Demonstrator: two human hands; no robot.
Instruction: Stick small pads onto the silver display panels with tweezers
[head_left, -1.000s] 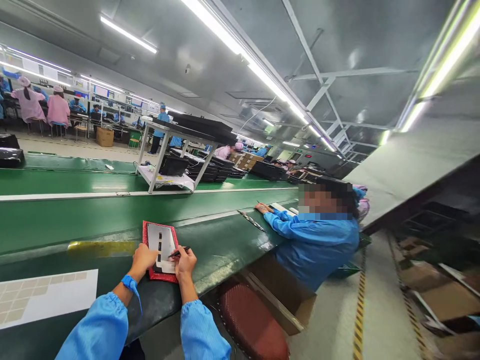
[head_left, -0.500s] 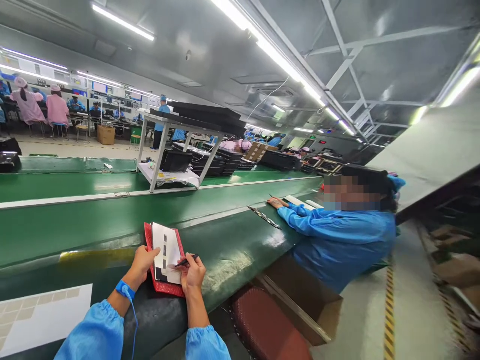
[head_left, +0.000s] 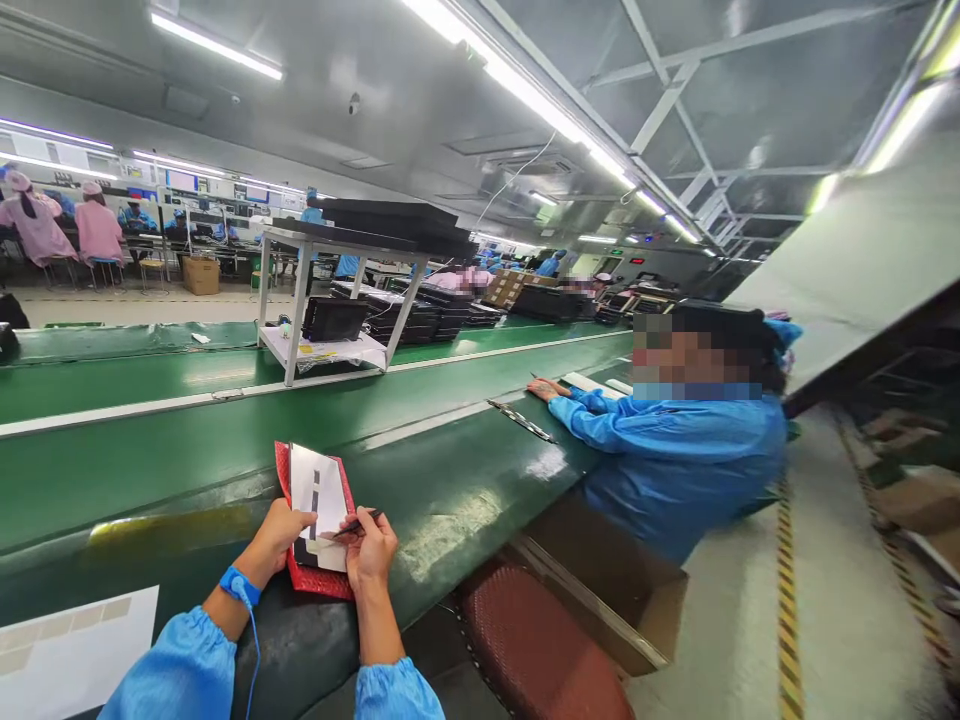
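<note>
My left hand (head_left: 279,530) is closed on the left edge of a flat white-faced panel (head_left: 306,466). Its thumb lies across the face, which bears a column of dark rectangles. Red bubble wrap (head_left: 322,582) lies under the panel and sticks out around its edges. Black tweezers (head_left: 363,522) are pinched in my right hand (head_left: 375,550), their tip close to a pale piece at the panel's lower part. I cannot tell whether the tip touches it. A blue wrist strap (head_left: 240,586) with a cord is on my left wrist.
A white sheet with tan labels (head_left: 67,650) lies at lower left on the green bench (head_left: 187,440). To the right a co-worker in blue (head_left: 675,450) leans on the bench, near a dark strip (head_left: 521,421). A cardboard box (head_left: 600,590) and red-brown stool (head_left: 532,640) stand below.
The whole view has shifted slightly, so the scene sits further left. My left thumb sits a little lower on the panel's face. Both hands keep their holds.
</note>
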